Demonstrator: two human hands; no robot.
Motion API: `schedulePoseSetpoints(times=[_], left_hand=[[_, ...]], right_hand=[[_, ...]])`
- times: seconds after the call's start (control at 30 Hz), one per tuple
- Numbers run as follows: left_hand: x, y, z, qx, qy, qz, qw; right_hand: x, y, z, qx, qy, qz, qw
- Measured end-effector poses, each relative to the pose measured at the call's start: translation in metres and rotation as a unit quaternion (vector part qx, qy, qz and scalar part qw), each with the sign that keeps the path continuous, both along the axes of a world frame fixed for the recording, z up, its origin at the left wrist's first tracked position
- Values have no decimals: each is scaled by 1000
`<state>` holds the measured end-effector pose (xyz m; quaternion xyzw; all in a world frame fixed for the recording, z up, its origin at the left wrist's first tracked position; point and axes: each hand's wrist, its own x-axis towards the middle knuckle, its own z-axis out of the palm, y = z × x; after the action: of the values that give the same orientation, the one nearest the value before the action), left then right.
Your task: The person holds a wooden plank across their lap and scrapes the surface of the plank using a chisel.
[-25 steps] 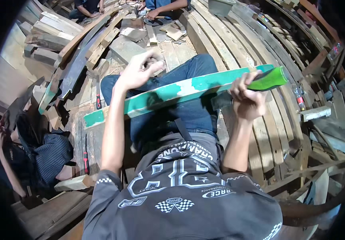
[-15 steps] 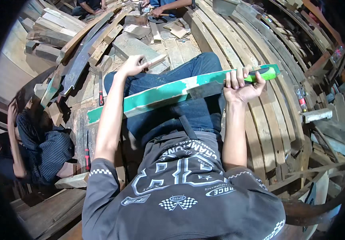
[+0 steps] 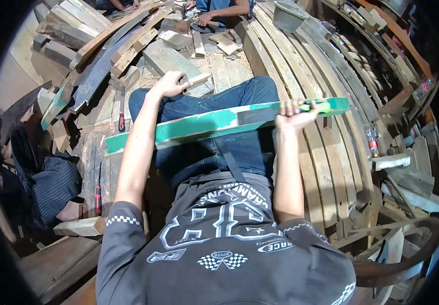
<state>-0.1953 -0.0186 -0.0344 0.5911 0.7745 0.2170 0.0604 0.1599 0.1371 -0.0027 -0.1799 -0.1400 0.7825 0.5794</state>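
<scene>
A long board (image 3: 196, 124) with patchy green paint and bare spots lies across my lap, its right end resting beyond my right leg. Near that end, my right hand (image 3: 294, 118) is closed around a flat-bladed tool (image 3: 322, 108) with a bright green handle. The tool's grey blade points left along the board; its exact kind is unclear. Beyond the board's far edge, my left hand (image 3: 166, 85) is closed around a narrow pale piece, apparently wood (image 3: 199, 80), with its pointed end toward the right. My left forearm crosses above the board.
Red-and-black handled screwdriver-like tools (image 3: 98, 199) lie at left, near striped cloth (image 3: 56, 183). Long planks (image 3: 331, 173) run along my right. Wood offcuts (image 3: 176, 39) lie ahead, where a co-worker's hand (image 3: 206, 19) works. A bucket (image 3: 289, 18) stands far right, a bottle (image 3: 372, 142) nearer.
My right hand has shifted left and turned, and less of the green handle shows. The blade sits higher on the board's face. The board's right end has dropped slightly. My left hand is nearly still.
</scene>
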Motion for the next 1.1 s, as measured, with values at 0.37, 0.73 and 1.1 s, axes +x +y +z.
schedulePoseSetpoints(times=[0.37, 0.73, 1.1], left_hand=[[1, -1, -1, 25, -8, -19, 999], [6, -5, -3, 53, 26, -13, 998], [6, -5, 3, 32, 3, -17, 999]], right_hand=[[12, -9, 13, 310, -32, 39, 950], [32, -60, 15, 405, 72, 29, 911], [50, -77, 14, 542, 8, 83, 836]])
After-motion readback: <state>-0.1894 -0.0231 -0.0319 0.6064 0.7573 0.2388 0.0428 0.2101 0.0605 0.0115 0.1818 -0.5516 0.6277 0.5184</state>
